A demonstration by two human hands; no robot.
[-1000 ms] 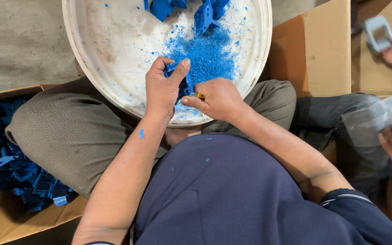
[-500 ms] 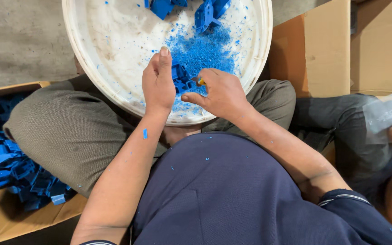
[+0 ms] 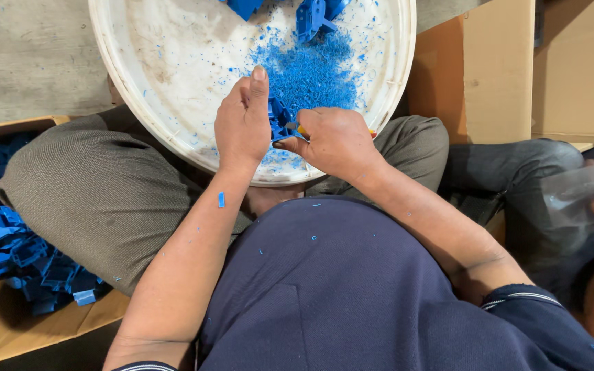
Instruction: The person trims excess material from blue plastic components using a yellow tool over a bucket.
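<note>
cardboard box of blue parts | upright cartons | co-worker's plastic bag

Bare grey concrete floor, evenly lit. Brown cardboard boxes stand at right; open cardboard box at left.

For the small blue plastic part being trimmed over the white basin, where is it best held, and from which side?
Probably by its left edge, from the left, as the left hand pinches the small blue plastic part now. That leaves its right side open to the right hand with a yellow-handled tool, above the round white plastic basin.
</note>
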